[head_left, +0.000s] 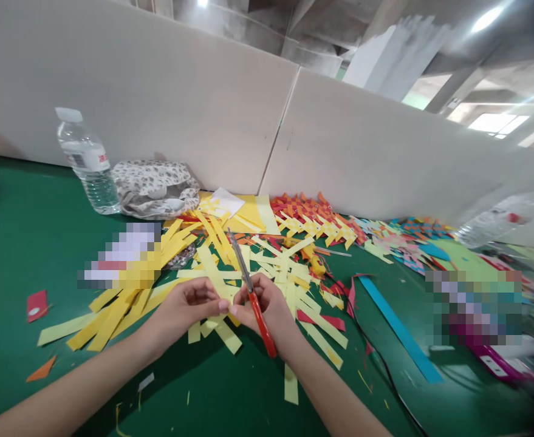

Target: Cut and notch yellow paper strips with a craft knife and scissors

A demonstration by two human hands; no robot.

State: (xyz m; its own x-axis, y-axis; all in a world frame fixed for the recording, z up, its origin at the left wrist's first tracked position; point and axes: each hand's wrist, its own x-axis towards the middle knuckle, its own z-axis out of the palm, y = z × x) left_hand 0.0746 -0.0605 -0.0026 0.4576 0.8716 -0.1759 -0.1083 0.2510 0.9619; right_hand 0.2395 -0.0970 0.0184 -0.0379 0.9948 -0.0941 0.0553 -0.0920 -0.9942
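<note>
On the far left, a water bottle (91, 167) leans beside a patterned bag (155, 188) along the back of the green table (180, 406). In front of them, a fan of deep yellow strips (107, 315) runs slantwise from the near left to the far right, closer to the left hand than to the other. The left hand (187, 308) is drawn narrow, thumb tip near the forefinger; whether a scrap of paper is caught between them I cannot tell. Its fingertips come right up to those of the right hand, above the pale yellow strips (228, 337), which spread beneath and beyond both hands.

The right hand (281, 315) has its fingers curled in and carries the scissors (260, 323). Their long axis points away from the person and a little left: red handles across that hand, blade tips out past the fingertips over the heap. The right hand is thus the nearer one to them. Further right, a black cable (385, 364) and a blue strip (401, 328) lie well apart from both hands
</note>
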